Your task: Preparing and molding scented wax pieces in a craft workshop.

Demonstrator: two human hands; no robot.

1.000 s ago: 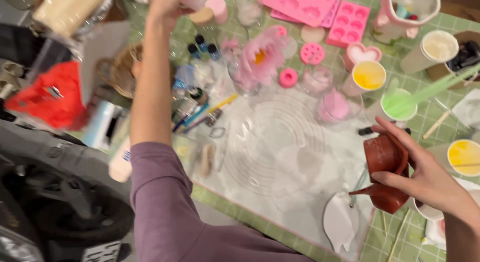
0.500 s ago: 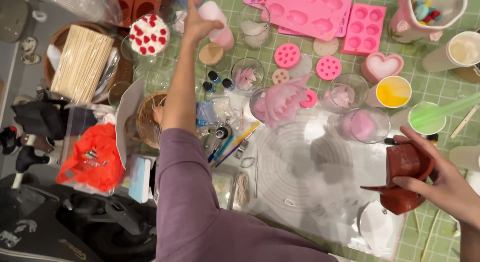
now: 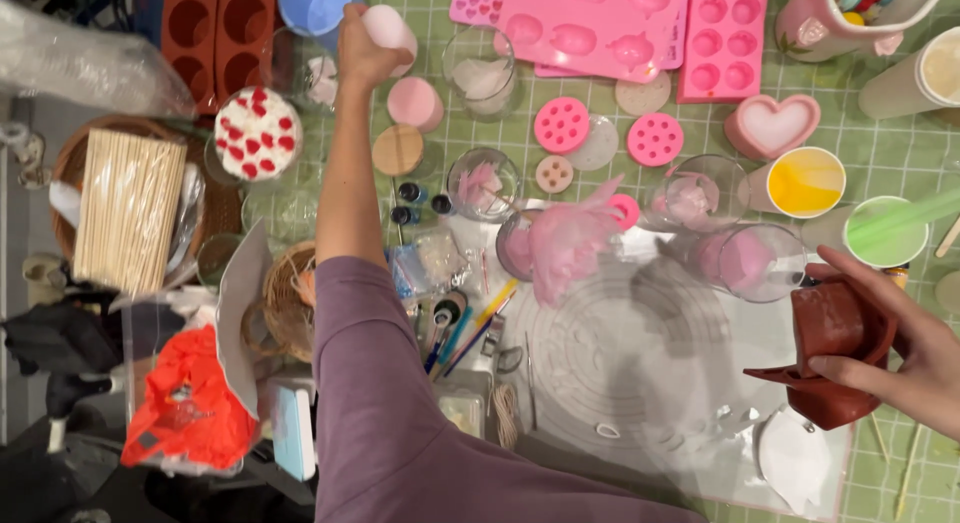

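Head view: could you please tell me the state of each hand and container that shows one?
Left hand: closed around a pale pink cylinder, lifted.
Right hand: squeezing a soft brown mould.
Yellow-filled paper cup: upright, full.
Green-filled paper cup: upright, stick inside.
Pink heart-shaped mould: filled.

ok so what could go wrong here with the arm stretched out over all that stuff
1. The left hand grips a pale pink cylinder at the far edge, with the forearm stretched above small dark bottles and a glass cup; drawing back low might knock them over.
2. The right hand squeezes a brown flexible mould close to a clear cup with pink contents and a green cup; a slip could tip either.
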